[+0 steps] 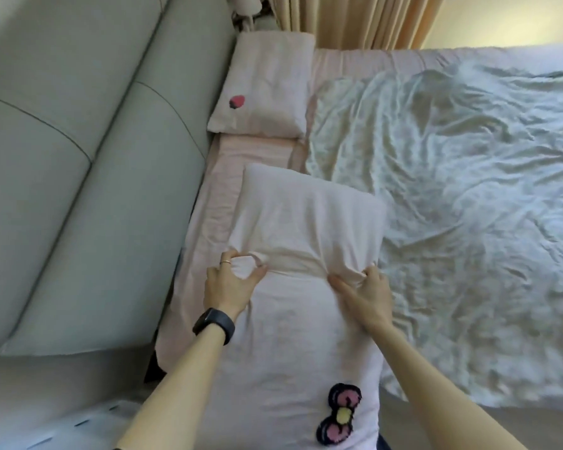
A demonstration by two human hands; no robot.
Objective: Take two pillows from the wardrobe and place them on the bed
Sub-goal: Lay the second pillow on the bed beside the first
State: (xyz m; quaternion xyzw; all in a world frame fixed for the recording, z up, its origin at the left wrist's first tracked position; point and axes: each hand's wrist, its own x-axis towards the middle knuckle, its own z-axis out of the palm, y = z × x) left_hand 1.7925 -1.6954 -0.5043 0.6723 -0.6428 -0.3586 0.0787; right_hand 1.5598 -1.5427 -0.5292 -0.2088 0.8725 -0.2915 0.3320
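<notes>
A pale pink pillow (306,216) with a pink and black bow patch near its close end lies lengthwise over the near side of the bed (251,151). My left hand (231,280) pinches its cover on the left. On the right, my right hand (364,293) grips a bunch of the same cover. A second pale pink pillow (267,89) with a small red patch rests flat at the head of the bed, by the headboard. The wardrobe is out of view.
A padded grey-green headboard (78,157) runs along the left. A crumpled white duvet (452,190) covers the right of the bed. Beige curtains (355,17) hang behind the bed. A black watch sits on my left wrist.
</notes>
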